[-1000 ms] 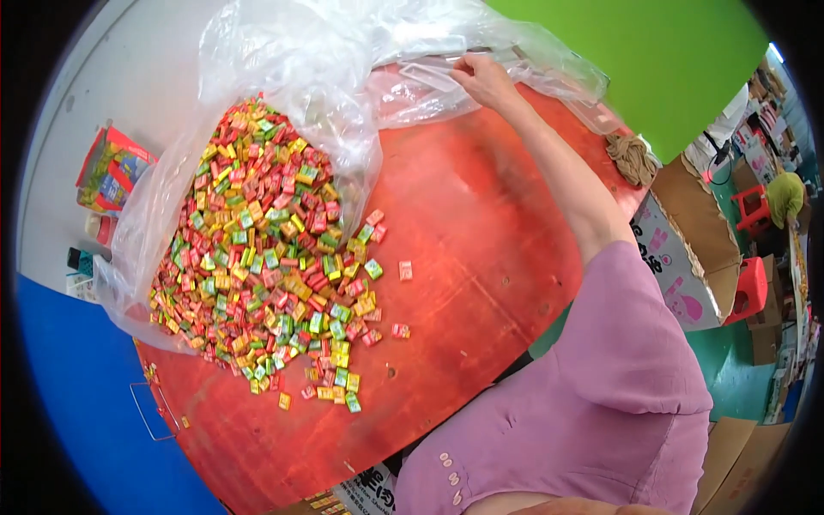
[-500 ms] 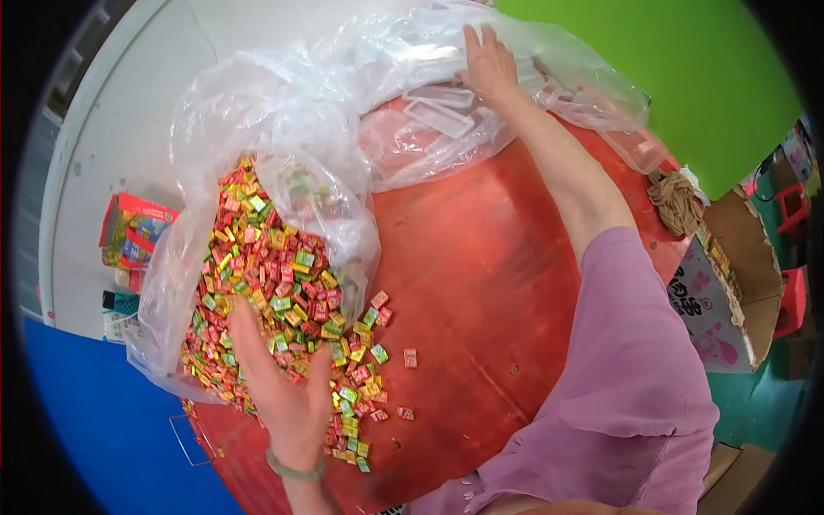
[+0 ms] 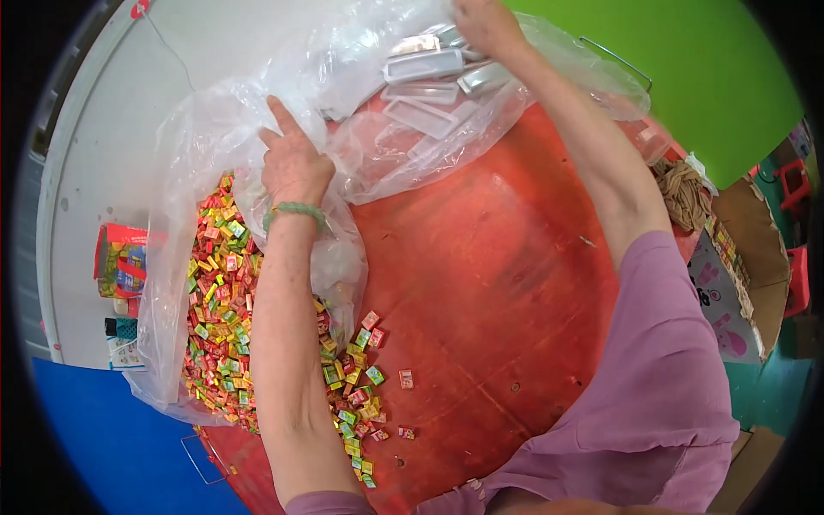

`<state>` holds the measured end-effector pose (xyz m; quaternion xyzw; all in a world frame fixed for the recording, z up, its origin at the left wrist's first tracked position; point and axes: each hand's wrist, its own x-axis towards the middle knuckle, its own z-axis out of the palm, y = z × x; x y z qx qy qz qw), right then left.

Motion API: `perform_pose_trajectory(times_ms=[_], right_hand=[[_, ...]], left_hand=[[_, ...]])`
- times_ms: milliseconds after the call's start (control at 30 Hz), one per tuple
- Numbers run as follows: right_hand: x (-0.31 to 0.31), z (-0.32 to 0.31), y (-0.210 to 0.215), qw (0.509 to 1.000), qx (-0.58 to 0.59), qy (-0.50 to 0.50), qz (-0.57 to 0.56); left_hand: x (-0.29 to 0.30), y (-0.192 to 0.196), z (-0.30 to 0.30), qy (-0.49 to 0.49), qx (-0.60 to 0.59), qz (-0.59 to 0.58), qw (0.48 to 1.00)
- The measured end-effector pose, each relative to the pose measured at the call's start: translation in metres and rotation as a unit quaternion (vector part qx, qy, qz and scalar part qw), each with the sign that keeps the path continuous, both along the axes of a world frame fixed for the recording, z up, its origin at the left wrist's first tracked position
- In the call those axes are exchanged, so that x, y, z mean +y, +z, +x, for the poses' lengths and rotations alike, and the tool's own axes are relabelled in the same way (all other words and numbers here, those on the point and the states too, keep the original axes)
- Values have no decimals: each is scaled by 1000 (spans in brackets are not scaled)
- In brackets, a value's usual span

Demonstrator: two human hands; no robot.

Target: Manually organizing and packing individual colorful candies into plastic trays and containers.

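My left hand (image 3: 296, 167) is open over a clear plastic bag (image 3: 163, 283), its index finger stretched forward and other fingers partly bent. My left forearm crosses a heap of small wrapped candies (image 3: 223, 300) in red, yellow and green that fills this bag. At the top edge, my right hand (image 3: 491, 30) is closed on the film of a second clear bag (image 3: 343, 64); its fingertips are partly out of the picture. Beneath it, several clear plastic boxes (image 3: 425, 64) lie in that bag's mouth.
Loose candies (image 3: 352, 403) spill onto the red tabletop (image 3: 481, 283). On the left stands a red printed carton (image 3: 124, 262). A brown cloth bundle (image 3: 682, 193) and an open cardboard box (image 3: 738, 266) are at the right, with red stools (image 3: 796, 279) beyond.
My left hand has moved forward from above the candies to the bag film. My right hand has shifted further away, and the bag film has drawn back, baring more of the plastic boxes.
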<state>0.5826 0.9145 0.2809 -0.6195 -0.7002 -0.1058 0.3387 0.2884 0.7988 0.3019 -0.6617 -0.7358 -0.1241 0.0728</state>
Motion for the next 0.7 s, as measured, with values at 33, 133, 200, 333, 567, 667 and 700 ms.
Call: perform_pose_trajectory(times_ms=[33, 133, 200, 333, 567, 667, 700], right_hand=[[5, 8, 15, 998, 45, 13, 31], [14, 19, 52, 973, 185, 62, 126], [-16, 11, 72, 953, 234, 102, 163], [-43, 1, 98, 924, 262, 195, 201], [-87, -20, 125, 894, 228, 362, 130], [-151, -27, 116, 878, 173, 447, 15], [-172, -26, 114, 868, 117, 481, -31]], left_hand=[[7, -2, -4, -14, -12, -7, 1000], [28, -11, -30, -10, -15, 34, 999], [39, -25, -58, -40, -50, 83, 995], [37, -20, -66, -34, -204, 42, 977], [25, 5, 33, -145, -12, 359, 922], [41, 4, 64, -146, -62, 273, 949], [49, 1, 78, -132, -87, 194, 968]])
